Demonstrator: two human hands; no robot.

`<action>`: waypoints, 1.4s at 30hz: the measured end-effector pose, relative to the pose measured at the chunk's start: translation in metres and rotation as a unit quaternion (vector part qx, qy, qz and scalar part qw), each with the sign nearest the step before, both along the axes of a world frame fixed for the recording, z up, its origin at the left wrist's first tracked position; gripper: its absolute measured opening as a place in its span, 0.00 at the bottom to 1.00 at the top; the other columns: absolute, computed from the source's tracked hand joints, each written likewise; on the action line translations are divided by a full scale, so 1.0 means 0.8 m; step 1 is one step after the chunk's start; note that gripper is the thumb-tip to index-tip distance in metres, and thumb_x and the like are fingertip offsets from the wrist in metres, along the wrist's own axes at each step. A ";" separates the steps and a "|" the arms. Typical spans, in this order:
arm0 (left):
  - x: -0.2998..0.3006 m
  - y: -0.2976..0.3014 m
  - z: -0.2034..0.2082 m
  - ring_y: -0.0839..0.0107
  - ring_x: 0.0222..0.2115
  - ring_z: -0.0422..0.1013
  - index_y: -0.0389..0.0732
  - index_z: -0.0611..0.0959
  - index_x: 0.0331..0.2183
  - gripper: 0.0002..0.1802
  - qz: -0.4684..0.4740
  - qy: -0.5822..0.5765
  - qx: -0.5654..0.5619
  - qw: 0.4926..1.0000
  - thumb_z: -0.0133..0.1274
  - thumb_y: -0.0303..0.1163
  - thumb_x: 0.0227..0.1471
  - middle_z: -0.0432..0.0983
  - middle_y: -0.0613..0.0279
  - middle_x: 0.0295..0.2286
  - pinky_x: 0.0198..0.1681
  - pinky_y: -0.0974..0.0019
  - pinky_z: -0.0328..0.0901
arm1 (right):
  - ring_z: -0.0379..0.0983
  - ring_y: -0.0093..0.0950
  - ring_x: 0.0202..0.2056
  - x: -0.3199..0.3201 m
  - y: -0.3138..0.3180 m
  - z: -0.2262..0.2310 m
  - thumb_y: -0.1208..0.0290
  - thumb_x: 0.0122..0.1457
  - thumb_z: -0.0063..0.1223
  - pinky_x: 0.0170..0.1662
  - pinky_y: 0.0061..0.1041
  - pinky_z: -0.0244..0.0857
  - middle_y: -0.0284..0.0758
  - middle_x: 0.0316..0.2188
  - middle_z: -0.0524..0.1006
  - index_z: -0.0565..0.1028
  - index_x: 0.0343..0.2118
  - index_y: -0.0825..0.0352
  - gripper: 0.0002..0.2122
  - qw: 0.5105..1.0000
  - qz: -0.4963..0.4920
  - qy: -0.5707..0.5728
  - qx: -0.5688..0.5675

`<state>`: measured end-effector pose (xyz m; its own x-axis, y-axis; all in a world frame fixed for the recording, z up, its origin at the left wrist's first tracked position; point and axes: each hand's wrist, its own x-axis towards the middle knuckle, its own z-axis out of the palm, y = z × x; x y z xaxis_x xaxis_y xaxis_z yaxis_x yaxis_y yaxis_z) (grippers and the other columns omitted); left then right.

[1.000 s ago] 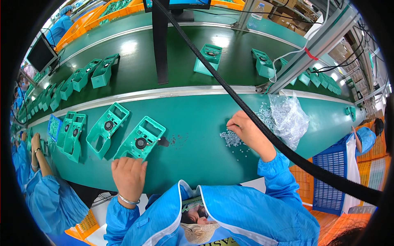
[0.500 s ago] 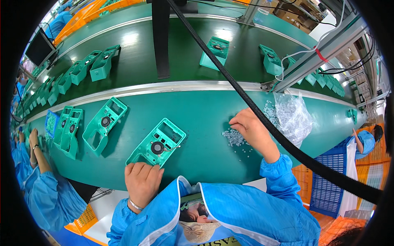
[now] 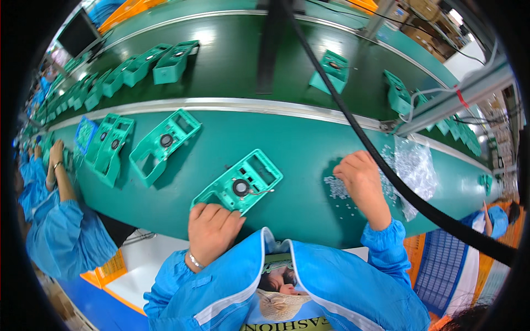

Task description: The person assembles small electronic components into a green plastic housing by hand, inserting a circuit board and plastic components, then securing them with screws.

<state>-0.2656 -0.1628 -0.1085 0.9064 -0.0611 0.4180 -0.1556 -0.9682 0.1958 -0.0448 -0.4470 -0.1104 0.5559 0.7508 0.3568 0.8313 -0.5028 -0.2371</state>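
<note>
A green plastic housing [image 3: 260, 170] with a round black speaker [image 3: 240, 187] and a short wire lies tilted on the bench before me. My left hand [image 3: 214, 229] grips its near end, fingers curled over the rim. Off to the right, my right hand [image 3: 361, 179] hovers above a pile of tiny whitish translucent pieces [image 3: 338, 188]. Its thumb and fingertips are pinched together; whatever they hold is too small or hidden to make out. Beside that hand sits a clear plastic bag [image 3: 414, 174], with more of the small pieces near it.
More green housings [image 3: 165, 144] stand to the left, near a blue tray [image 3: 84, 135]. Behind the metal rail [image 3: 221, 105], a dark green belt [image 3: 232, 60] carries further housings. A black cable [image 3: 397, 190] crosses the view at right. A co-worker's arm [image 3: 63, 176] rests at far left.
The whole view has turned, so the bench and its things appear further right. My left hand stays on the housing, and my right hand remains pinched over the small pieces.
</note>
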 end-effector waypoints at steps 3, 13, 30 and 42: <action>0.001 0.000 -0.002 0.65 0.29 0.72 0.44 0.83 0.31 0.11 -0.020 -0.016 -0.028 0.999 0.67 0.32 0.41 0.75 0.68 0.25 0.37 0.58 0.62 | 0.72 0.35 0.37 -0.003 0.004 0.008 0.76 0.48 0.60 0.46 0.38 0.62 0.30 0.26 0.75 0.80 0.25 0.60 0.02 0.999 -0.019 -0.011 -0.033; 0.001 -0.016 -0.018 0.73 0.18 0.66 0.45 0.83 0.31 0.11 -0.043 -0.054 -0.019 0.997 0.66 0.36 0.46 0.67 0.70 0.18 0.24 0.65 0.55 | 0.72 0.34 0.39 -0.051 0.141 0.028 0.76 0.47 0.65 0.47 0.36 0.62 0.31 0.31 0.78 0.80 0.28 0.62 0.05 0.990 0.090 0.065 0.088; 0.004 -0.022 -0.024 0.74 0.18 0.67 0.47 0.80 0.26 0.05 -0.064 -0.052 -0.026 0.996 0.58 0.33 0.43 0.67 0.71 0.19 0.25 0.65 0.56 | 0.72 0.34 0.42 -0.068 0.179 -0.007 0.74 0.47 0.59 0.48 0.38 0.62 0.32 0.32 0.75 0.78 0.31 0.63 0.06 0.994 0.071 -0.071 0.049; 0.009 -0.006 -0.032 0.74 0.19 0.67 0.45 0.81 0.32 0.09 -0.128 -0.036 -0.037 0.990 0.64 0.36 0.49 0.67 0.69 0.20 0.26 0.64 0.56 | 0.67 0.35 0.51 -0.103 0.165 -0.011 0.72 0.50 0.57 0.61 0.50 0.55 0.31 0.39 0.74 0.81 0.40 0.65 0.14 0.999 0.042 -0.013 0.009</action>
